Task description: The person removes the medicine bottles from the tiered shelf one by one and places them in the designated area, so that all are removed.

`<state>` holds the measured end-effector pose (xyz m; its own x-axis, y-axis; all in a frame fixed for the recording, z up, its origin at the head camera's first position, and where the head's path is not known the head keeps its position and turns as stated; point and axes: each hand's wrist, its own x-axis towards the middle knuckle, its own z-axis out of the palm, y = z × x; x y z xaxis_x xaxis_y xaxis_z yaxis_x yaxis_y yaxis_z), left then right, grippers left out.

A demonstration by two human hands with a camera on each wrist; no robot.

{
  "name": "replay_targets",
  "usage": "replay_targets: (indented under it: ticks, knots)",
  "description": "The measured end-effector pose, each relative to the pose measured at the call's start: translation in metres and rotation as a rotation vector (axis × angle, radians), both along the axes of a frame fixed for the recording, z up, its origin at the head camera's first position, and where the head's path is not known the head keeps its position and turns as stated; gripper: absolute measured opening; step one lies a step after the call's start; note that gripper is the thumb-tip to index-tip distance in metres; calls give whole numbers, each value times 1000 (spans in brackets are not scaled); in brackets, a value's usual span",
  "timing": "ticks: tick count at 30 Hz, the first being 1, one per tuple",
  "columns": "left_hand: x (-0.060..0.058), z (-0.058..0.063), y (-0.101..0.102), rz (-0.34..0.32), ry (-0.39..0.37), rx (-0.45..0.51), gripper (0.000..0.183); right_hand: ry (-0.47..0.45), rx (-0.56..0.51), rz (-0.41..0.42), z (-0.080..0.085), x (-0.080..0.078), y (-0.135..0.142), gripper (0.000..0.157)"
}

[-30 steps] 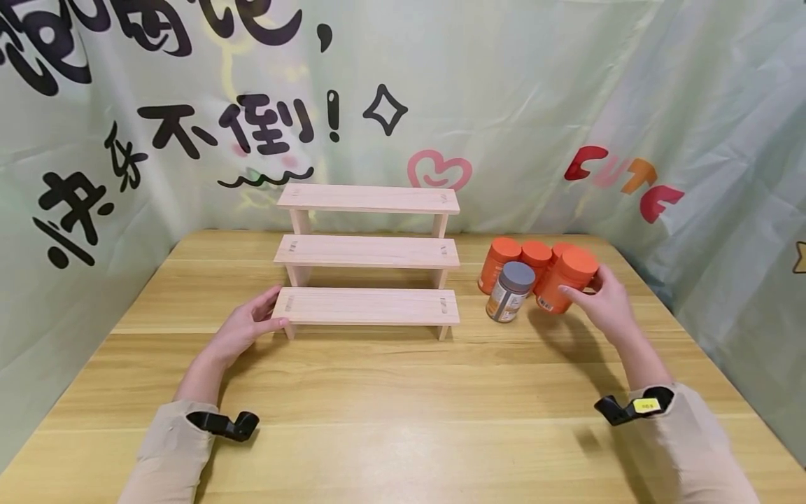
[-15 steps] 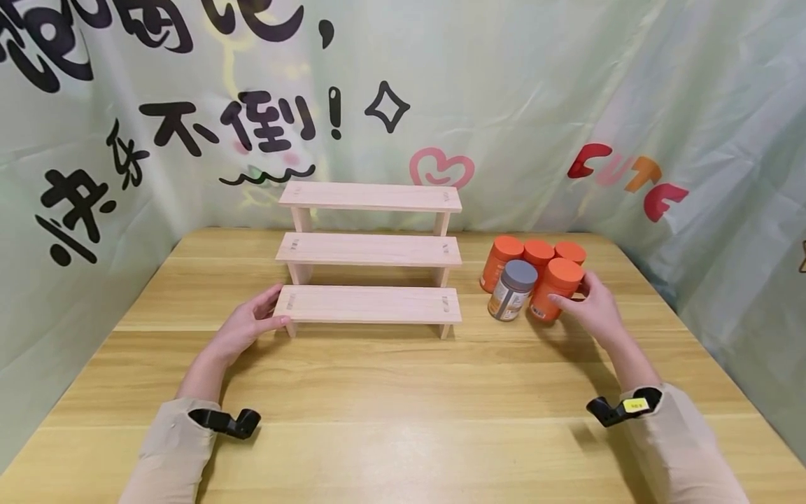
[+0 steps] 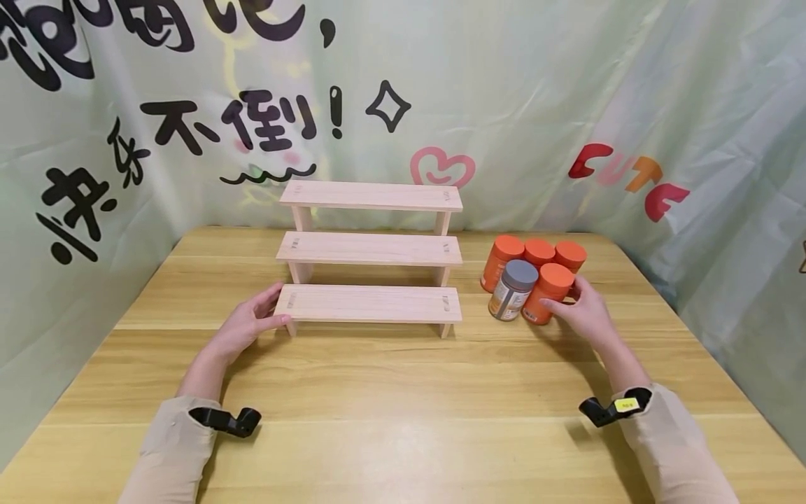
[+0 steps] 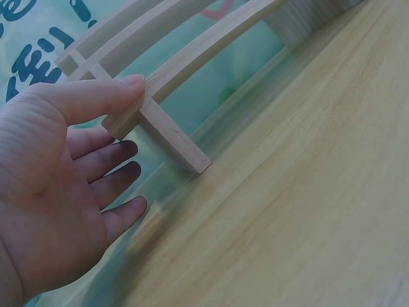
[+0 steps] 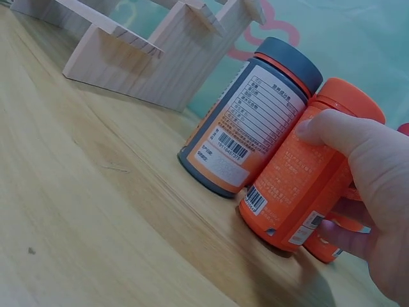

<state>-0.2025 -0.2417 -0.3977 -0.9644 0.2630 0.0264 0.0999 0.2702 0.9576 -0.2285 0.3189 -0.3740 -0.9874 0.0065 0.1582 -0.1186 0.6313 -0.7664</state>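
My left hand (image 3: 248,323) holds the left end of the lowest step of a three-tier wooden display shelf (image 3: 370,304). In the left wrist view, its thumb lies on the board's edge and the index finger reaches behind the end. On the right, my right hand (image 3: 587,313) grips an orange plastic bottle (image 3: 546,295) with an orange lid, thumb in front and fingers round the far side. That bottle stands right beside a grey-lidded bottle (image 5: 246,121) with a printed label. Part of the orange bottle is hidden by the hand in the right wrist view.
Behind the gripped bottle stand three more orange bottles (image 3: 502,264) in a row. The shelf and bottles stand on a wood-grain table (image 3: 390,406). A pale green printed curtain (image 3: 516,91) hangs behind and along the sides. Black cameras sit on both wrists.
My right hand has moved the orange bottle left and down, from a tilted position over the group to upright beside the grey-lidded bottle. The left hand has stayed at the shelf.
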Motion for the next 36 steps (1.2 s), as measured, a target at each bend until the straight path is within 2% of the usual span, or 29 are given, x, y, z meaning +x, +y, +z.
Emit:
replay_targets:
  ticks: [13, 23, 32, 36]
  knots:
    - [2, 0, -2, -4, -15, -22, 79, -32, -64, 8, 0, 2, -4, 72]
    - [1, -1, -2, 6, -28, -40, 79, -25, -54, 1, -1, 5, -4, 70]
    - [3, -1, -3, -4, -14, -8, 77, 25, -63, 20, -5, 7, 1, 68]
    - [3, -1, -7, 4, -13, -32, 76, 65, -81, 35, -1, 12, 5, 66]
